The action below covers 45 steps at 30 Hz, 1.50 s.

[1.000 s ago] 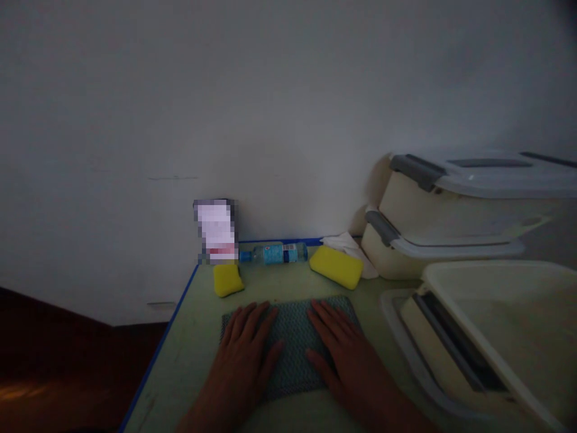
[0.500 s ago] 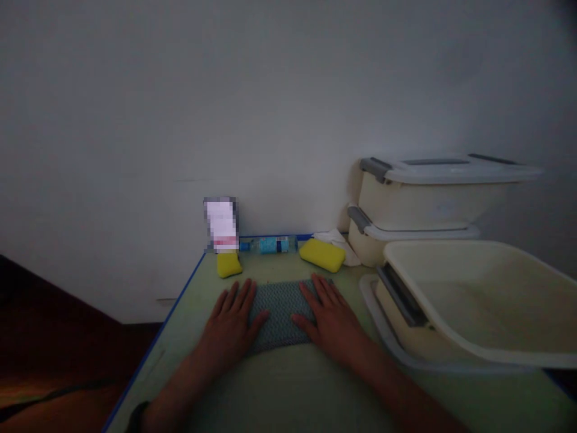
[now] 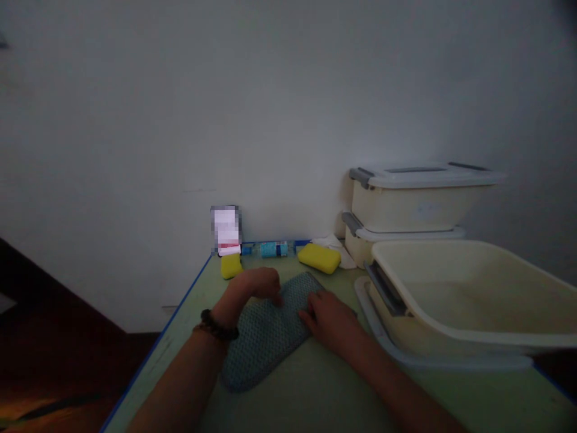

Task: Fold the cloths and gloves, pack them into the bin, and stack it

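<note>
A grey-blue woven cloth [image 3: 265,337] lies askew on the pale green table [image 3: 315,391], one end lifted toward the back. My left hand [image 3: 255,287], a bead bracelet on its wrist, is bent down with fingers curled on the cloth's upper edge. My right hand [image 3: 327,316] grips the cloth's right edge with its fingers closed on it. The scene is dim.
Near the wall sit a small yellow sponge [image 3: 231,266], a bigger yellow sponge [image 3: 319,258], a lying water bottle [image 3: 269,249] and a white rag [image 3: 336,245]. To the right are two stacked lidded bins [image 3: 419,210] and an open cream tub [image 3: 469,294]. A blue strip edges the table's left side.
Both hands lay flat and open on the spread cloth; now they have closed on its edges and the cloth is turned, bunched and drawn toward me on the left.
</note>
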Tool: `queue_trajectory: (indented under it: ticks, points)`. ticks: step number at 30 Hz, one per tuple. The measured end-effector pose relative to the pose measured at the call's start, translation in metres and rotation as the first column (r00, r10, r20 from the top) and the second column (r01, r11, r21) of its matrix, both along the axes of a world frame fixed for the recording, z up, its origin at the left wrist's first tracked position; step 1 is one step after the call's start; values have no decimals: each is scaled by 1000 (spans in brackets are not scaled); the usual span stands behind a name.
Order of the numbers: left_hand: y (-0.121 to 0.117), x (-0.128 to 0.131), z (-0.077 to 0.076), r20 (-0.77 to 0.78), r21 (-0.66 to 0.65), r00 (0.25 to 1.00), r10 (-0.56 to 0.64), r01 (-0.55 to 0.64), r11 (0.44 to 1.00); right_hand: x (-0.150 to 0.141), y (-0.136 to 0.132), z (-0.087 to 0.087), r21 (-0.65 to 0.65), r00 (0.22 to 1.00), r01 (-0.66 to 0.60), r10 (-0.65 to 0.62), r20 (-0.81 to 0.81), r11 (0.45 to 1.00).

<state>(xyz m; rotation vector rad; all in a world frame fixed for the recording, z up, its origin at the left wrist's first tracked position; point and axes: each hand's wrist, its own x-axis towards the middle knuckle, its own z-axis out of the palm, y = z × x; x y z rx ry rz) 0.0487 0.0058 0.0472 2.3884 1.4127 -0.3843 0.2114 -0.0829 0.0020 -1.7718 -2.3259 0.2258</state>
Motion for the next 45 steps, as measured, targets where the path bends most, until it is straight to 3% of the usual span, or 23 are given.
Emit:
queue_trajectory:
  ticks: [6, 12, 18, 20, 24, 28, 30, 33, 36, 38, 41, 45]
  points:
    - [4, -12, -2, 148, -86, 989, -14, 27, 996, 4, 7, -6, 134, 999, 31, -33, 9, 991]
    - [9, -26, -15, 305, -405, 912, 275, -137, 904, 13, 17, -11, 83, 999, 39, -41, 26, 996]
    - [5, -25, -21, 337, -485, 872, 356, -164, 859, 21, 21, -8, 11, 992, -84, 85, -96, 996]
    - [2, -24, -26, 379, -433, 839, 391, -213, 876, 22, 22, -8, 11, 985, -113, 113, -129, 994]
    - [-11, -26, -41, 501, -209, 771, 394, -335, 919, 20, 25, -13, 44, 977, -124, 129, -170, 991]
    - [-31, -30, -50, 661, -115, 680, 317, -326, 938, 11, 26, -19, 147, 963, -107, 139, -229, 983]
    - [-39, -31, -50, 659, -8, 708, 255, -333, 943, 5, 24, -20, 188, 959, -82, 129, -253, 979]
    - [-44, -30, -51, 550, 212, 822, 146, -306, 928, -1, 19, -23, 175, 968, -61, 101, -230, 983]
    - [-43, -31, -53, 443, 472, 897, -11, -223, 853, 1, 17, -29, 136, 979, -113, 134, -155, 984]
    - [-43, -36, -54, 385, 563, 914, -132, -119, 818, 6, 18, -31, 102, 970, -194, 206, -126, 976]
    - [-44, -49, -55, 287, 495, 914, -288, 116, 861, 14, 23, -29, 49, 943, -306, 309, -122, 951]
    - [-44, -62, -56, 214, 375, 939, -270, 176, 910, 20, 27, -24, 22, 930, -343, 343, -129, 939]
